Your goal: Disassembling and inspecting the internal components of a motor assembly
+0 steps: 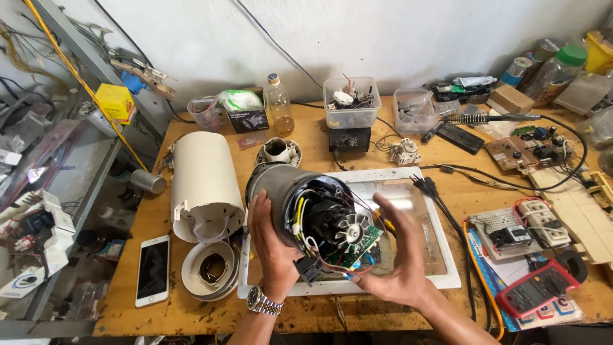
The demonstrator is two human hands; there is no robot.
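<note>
My left hand (268,239), with a metal watch on its wrist, grips the side of a grey metal cylinder (278,185) lying on its side. The cylinder's open end faces me and shows a white fan, a green circuit board (357,249) and coloured wires. My right hand (399,255) cups that open end from the right, fingers spread along the board and wires. The cylinder rests over a white-framed panel (440,255) on the wooden bench.
A cream outer shell (204,182) and a round cream base (211,268) lie left of the cylinder, beside a white phone (153,268). A red multimeter (536,287), power strip, soldering iron (485,118), plastic parts tubs (350,102) and a bottle (279,105) crowd the bench.
</note>
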